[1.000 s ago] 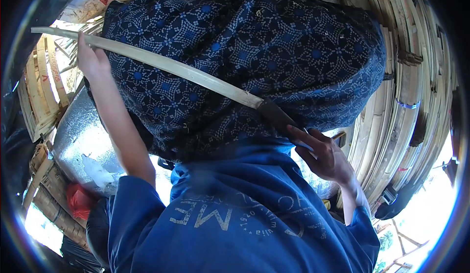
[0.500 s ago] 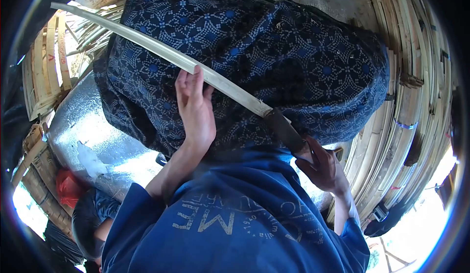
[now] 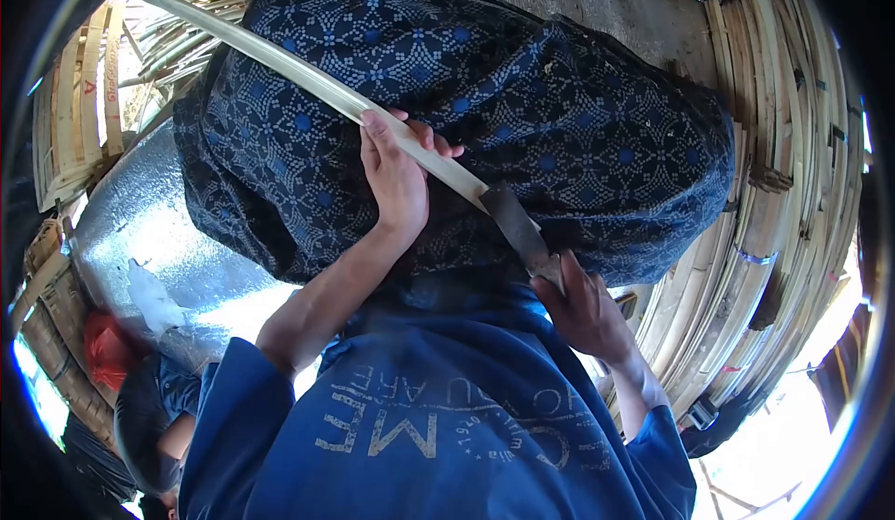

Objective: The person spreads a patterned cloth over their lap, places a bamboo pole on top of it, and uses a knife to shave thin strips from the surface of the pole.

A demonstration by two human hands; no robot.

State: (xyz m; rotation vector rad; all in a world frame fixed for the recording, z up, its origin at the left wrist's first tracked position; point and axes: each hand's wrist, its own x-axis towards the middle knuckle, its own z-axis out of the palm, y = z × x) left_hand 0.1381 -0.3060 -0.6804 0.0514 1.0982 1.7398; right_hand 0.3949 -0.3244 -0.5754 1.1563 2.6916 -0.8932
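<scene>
Holding one long pale bamboo strip (image 3: 291, 69) is your left hand (image 3: 399, 180); your right hand (image 3: 585, 310) grips one dark metal knife (image 3: 515, 225).

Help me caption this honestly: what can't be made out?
All head view:
Handle of the dark flat blade: mostly covered by the right hand.
Anything beneath the navy patterned fabric: hidden by it.
Small print on the blue cloth T-shirt: too tiny.
Person in dark clothes, lower left: cut off below.

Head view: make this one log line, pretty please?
left hand: holding long pale flat wooden strip | right hand: gripping dark broad-bladed metal knife | knife: overlapping strip
</scene>
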